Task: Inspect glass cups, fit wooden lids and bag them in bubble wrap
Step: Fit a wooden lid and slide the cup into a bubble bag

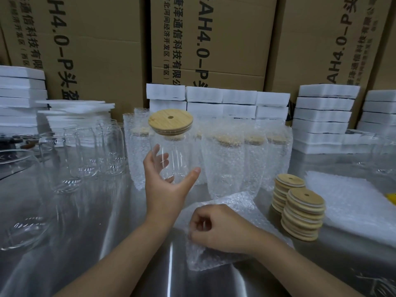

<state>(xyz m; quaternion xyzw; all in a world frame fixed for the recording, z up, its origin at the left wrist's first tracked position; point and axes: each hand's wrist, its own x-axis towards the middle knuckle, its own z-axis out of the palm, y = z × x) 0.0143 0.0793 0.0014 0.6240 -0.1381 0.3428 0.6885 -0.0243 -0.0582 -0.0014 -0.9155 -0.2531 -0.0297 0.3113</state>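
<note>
My left hand [165, 185] holds a clear glass cup [173, 153] upright above the table, fingers wrapped around its lower half. A round wooden lid [170, 121] with a small hole sits on the cup's mouth. My right hand [218, 228] pinches the edge of a bubble wrap bag [214, 254] lying flat on the steel table, just below and right of the cup. Two stacks of wooden lids [302, 213] stand to the right of the bag.
Several bare glass cups [90, 151] stand at the left. Bagged, lidded cups [231, 159] stand in a row behind. A pile of bubble wrap bags [351, 202] lies at the right. White foam blocks [323, 116] and cardboard boxes [214, 39] line the back.
</note>
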